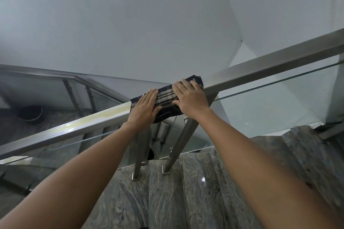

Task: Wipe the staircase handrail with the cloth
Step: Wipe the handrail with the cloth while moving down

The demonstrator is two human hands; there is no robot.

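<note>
A square steel handrail (270, 67) runs from the lower left up to the upper right across the view. A dark checked cloth (166, 97) is draped over the rail near its middle. My left hand (144, 107) lies flat on the cloth's left end, fingers together. My right hand (190, 97) presses on the cloth's right end, fingers over the top and thumb on the near side. A yellowish streak shows on the handrail's top to the left of the cloth.
Glass panels (279, 102) hang under the rail, carried by steel posts (178, 147) fixed to grey marble steps (186, 191). A lower flight's railing (80, 82) is at the left. White walls rise behind.
</note>
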